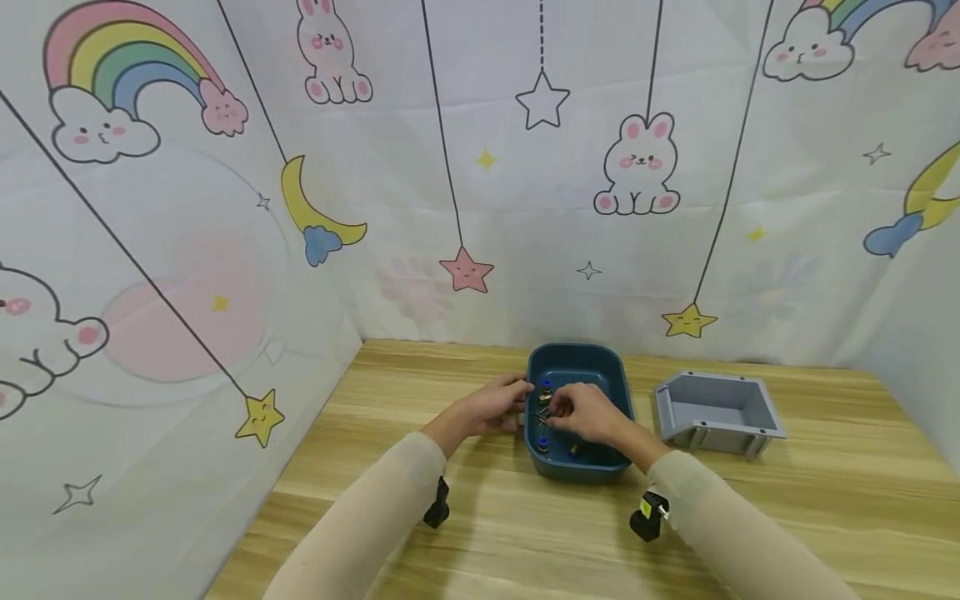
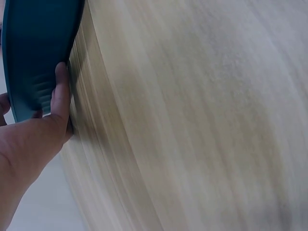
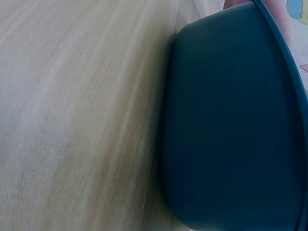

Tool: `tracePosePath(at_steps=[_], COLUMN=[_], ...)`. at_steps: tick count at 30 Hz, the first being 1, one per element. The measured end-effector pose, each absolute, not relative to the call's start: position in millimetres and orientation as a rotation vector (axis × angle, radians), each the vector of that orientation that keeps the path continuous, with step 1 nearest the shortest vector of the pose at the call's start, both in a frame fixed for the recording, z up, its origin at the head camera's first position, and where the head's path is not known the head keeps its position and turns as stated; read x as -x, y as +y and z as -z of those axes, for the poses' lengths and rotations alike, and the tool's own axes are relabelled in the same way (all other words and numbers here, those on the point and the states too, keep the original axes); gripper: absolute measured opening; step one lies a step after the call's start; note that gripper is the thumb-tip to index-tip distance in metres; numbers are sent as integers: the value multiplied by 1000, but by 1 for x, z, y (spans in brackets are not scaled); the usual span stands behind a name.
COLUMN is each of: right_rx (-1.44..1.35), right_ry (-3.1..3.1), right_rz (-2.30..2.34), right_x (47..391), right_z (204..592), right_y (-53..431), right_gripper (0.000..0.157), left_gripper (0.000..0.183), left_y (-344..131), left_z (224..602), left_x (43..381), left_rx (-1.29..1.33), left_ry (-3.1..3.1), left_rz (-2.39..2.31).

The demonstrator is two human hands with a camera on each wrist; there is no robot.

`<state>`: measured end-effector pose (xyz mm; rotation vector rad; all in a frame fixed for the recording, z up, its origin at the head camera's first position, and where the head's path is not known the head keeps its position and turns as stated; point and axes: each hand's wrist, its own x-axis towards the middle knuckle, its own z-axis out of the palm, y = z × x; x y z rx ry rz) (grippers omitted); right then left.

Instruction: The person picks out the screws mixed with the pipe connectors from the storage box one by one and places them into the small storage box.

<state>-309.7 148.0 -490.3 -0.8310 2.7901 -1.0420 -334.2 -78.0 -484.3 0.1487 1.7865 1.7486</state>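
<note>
Fittings (image 1: 543, 445) lie in a tub (image 1: 581, 472) beside a grey bin (image 1: 716, 408).

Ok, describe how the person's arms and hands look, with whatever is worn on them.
The left sleeve and right sleeve are plain, long and cream, ending near the wrists. The left hand and right hand wear no gloves. A small black device shows below each cuff; the right one bears a yellow patch.

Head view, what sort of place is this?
Probably a makeshift work booth: cartoon-print cloth hangs behind and beside a wood-grain table, which bears a tub of small parts.
</note>
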Motion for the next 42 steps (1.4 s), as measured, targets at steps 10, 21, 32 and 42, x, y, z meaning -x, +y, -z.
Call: tracePosePath(at_steps=[10,21,32,42], right_rx=[857,908,958,932], right_ry=[2803,2829,2834,2832], right_rz=[965,885,857,856], right_x=[310,308,311,309], right_z=[496,502,498,500], right_y=[146,145,144,146], right_gripper=[10,14,13,14], left_gripper=[47,49,44,41], left_y=[-75,-75,-77,-74], left_z=[487,489,484,485], left_x=[333,331,336,334], left_rx=[-133,-126,-162,-167], left_ry=[1826,1837,1842,1854], left_rz=[-1739,-1729,-1735,-1723])
